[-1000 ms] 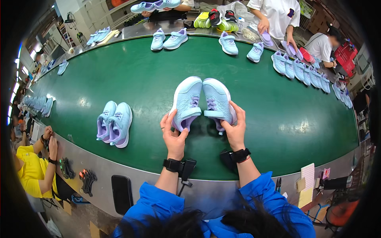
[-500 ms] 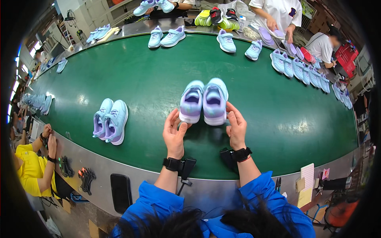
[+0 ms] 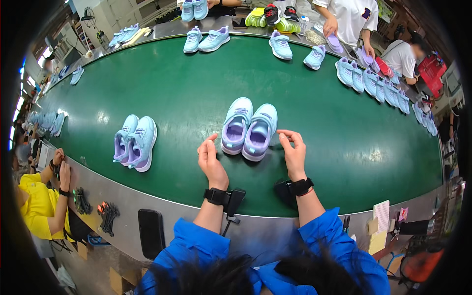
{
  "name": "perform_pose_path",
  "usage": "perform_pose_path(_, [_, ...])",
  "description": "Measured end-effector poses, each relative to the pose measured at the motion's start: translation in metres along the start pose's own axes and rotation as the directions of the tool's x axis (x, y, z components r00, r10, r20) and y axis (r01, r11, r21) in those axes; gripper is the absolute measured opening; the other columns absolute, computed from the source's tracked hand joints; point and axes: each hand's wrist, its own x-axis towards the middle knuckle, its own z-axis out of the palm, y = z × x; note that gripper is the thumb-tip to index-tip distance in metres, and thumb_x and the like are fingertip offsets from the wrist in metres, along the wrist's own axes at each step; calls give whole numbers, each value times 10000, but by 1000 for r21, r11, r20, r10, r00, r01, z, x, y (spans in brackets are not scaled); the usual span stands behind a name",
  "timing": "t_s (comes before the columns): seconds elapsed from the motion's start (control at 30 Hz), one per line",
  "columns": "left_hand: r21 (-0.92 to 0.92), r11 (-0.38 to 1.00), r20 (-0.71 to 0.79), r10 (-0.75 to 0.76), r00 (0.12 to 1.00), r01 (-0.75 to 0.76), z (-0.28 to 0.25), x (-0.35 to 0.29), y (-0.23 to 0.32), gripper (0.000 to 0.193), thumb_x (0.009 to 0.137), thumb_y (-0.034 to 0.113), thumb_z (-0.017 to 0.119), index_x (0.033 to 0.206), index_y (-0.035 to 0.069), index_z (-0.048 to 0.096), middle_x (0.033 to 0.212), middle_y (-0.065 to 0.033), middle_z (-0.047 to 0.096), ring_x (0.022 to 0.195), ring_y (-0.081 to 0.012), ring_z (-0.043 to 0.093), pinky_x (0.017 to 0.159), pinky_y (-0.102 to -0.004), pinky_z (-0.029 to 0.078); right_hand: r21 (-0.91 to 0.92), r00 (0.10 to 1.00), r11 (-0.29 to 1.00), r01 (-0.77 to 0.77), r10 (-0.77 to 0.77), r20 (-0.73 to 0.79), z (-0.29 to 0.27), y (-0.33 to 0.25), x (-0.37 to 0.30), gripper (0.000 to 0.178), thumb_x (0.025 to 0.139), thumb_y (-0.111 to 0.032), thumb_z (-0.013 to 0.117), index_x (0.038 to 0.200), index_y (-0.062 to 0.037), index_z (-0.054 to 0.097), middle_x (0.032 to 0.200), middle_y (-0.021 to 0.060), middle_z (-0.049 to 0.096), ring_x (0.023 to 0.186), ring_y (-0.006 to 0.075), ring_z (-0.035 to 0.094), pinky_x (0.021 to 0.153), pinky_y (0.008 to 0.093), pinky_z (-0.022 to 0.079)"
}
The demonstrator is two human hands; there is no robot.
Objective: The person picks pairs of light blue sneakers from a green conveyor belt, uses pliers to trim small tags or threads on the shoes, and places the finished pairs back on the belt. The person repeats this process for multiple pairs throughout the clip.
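Note:
Two light blue sneakers with lilac linings stand side by side on the green work surface (image 3: 196,93) in front of me, heels toward me: a left sneaker (image 3: 237,120) and a right sneaker (image 3: 262,129). My left hand (image 3: 213,164) is just beside the left sneaker's heel, fingers apart and holding nothing. On the other side, my right hand (image 3: 294,155) is next to the right sneaker, its fingers spread and free of it. Another pair of the same sneakers (image 3: 136,143) rests to the left of my hands.
Rows of matching sneakers (image 3: 371,82) line the far right edge. Across the surface, a person in a white shirt (image 3: 344,22) handles lilac insoles (image 3: 334,43). A black phone (image 3: 151,234) lies on the near metal ledge. At left sits a person in yellow (image 3: 42,206).
Both hands have let go of the sneaker pair and drawn slightly apart. The shoes now rest on the surface, turned slightly. The pair at left appears a little higher in view.

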Motion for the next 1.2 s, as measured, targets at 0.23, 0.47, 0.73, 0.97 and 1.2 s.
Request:
perform_pose_path(0.23, [-167,982,-89,-106,990,91,9,0,7,255,1027,285,495,973,68,616,784,46,497,692,-35,417,628,-201,348,-436,940,839,327,-240,242,30,-68,-19,275,835,-262,688,1066,-111,683,999,107,605,888,277,596,760,391,515])
perform_pose_path(0.47, [-265,955,-177,-187,966,136,20,-5,8,223,1006,215,485,819,102,529,683,51,463,582,-16,393,504,-180,306,-733,827,459,503,-8,562,84,-78,4,413,766,-409,735,1064,-129,686,946,168,655,880,355,662,728,463,547])
perform_pose_path(0.73, [-271,939,-70,-237,969,210,22,-12,18,257,980,187,515,744,87,539,642,35,489,535,-33,407,477,-200,302,-505,659,526,684,-149,737,142,-166,44,365,794,-413,667,933,-79,714,800,161,705,760,331,694,676,443,555])
perform_pose_path(0.97, [-327,938,-146,-170,974,115,25,-14,3,193,965,175,551,838,45,613,685,27,556,549,-41,471,474,-212,353,15,380,872,490,-229,896,160,-174,26,454,856,-421,661,1154,-79,653,1029,181,695,899,347,677,807,441,528])
perform_pose_path(1.2, [-180,936,-47,-314,948,301,34,-19,25,317,997,244,517,728,78,550,580,25,490,469,-48,424,424,-197,320,-82,797,953,-292,290,530,98,-47,220,496,906,-191,623,1370,-110,468,1117,122,624,805,221,697,555,325,581])
